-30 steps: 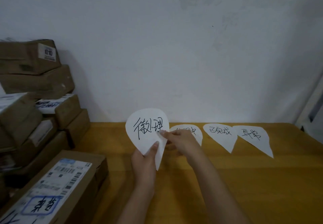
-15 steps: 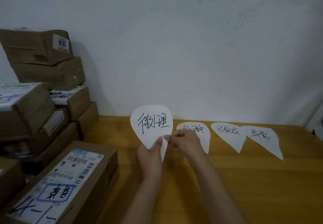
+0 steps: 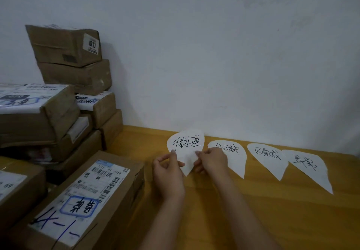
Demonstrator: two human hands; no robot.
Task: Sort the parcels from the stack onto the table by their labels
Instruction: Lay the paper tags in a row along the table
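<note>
- Four teardrop-shaped paper labels are in view, each with black handwriting. Three lie flat on the desk (image 3: pixel 253 214) and one is held.
- The held label (image 3: pixel 187 144) is at the left end of the row. Its rounded top points toward the wall (image 3: pixel 194 54) and its pointed end hangs down between the hands. Whether the tip touches the desk cannot be told.
- The left hand (image 3: pixel 167 171) has its fingers curled, with the thumb and a fingertip pinching the label's lower left edge.
- The right hand (image 3: pixel 212 161) has its fingers curled and pinches the lower right edge. It covers part of the second label (image 3: pixel 236 158).
- The second label, third label (image 3: pixel 268 160) and fourth label (image 3: pixel 309 169) run rightward along the wall with their points toward the person. The third and fourth meet at their upper corners.
- The stack of parcels (image 3: pixel 74 113) is brown cardboard, several tiers high, at the left end of the desk against the wall. None of it is in hand.
- The top box (image 3: pixel 60 45) sits tilted and carries a small white sticker (image 3: pixel 91 44) on its right face.
- Boxes lower in the stack show white shipping labels with blue marks, but the writing is too blurred to read.
- The nearest parcel (image 3: pixel 116 206) is a long box lying flat just left of the left hand, not touching it. Its white shipping label (image 3: pixel 83 197) has barcodes, a blue-framed stamp and blue pen strokes.
</note>
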